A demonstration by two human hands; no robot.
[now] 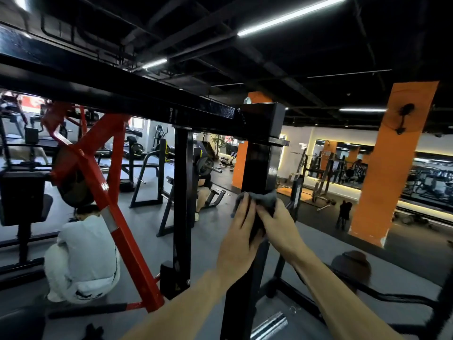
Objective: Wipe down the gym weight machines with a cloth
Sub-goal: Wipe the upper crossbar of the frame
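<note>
Both hands (259,224) press grey cloth (263,201) around black post (259,165).

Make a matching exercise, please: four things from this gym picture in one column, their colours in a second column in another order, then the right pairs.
Things:
1. cloth
2. upright post that both hands wipe
3. slanted machine arm
4. wide pillar at the right

Colours:
A. orange
B. red
C. grey
D. black

Pairs: 1-C, 2-D, 3-B, 4-A
</note>
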